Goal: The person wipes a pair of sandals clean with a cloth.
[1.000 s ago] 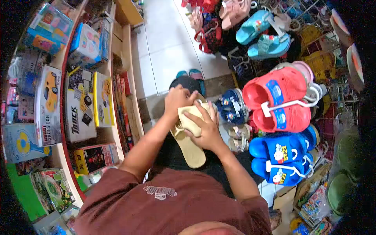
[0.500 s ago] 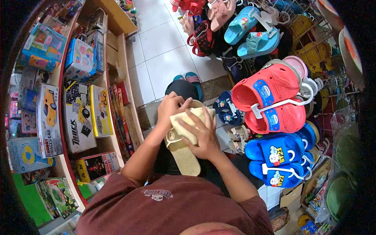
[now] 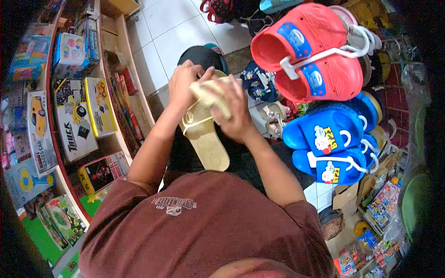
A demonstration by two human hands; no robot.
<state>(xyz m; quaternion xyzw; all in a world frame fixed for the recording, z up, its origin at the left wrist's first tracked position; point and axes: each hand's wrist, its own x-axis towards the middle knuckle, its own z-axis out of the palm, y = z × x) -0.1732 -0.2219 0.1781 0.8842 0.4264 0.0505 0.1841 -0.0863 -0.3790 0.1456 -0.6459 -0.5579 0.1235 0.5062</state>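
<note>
Head view: right hand (image 3: 237, 111) clutches pale-yellow folded cloth (image 3: 212, 94) against beige flat sandal (image 3: 207, 147).
Left hand (image 3: 182, 86), just beside it, grasps the sandal.

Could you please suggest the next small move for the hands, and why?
Probably slide the right hand, with its pale cloth, toward the near end of the beige sandal: that end looks uncovered, the cloth overlaps the far part in view, and the left hand seems to steady the far end.

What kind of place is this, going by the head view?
Probably a small shop selling footwear and toys: red plastic clogs and blue BT21 slides on white hangers, plus a boxed toy truck shelved opposite.
</note>
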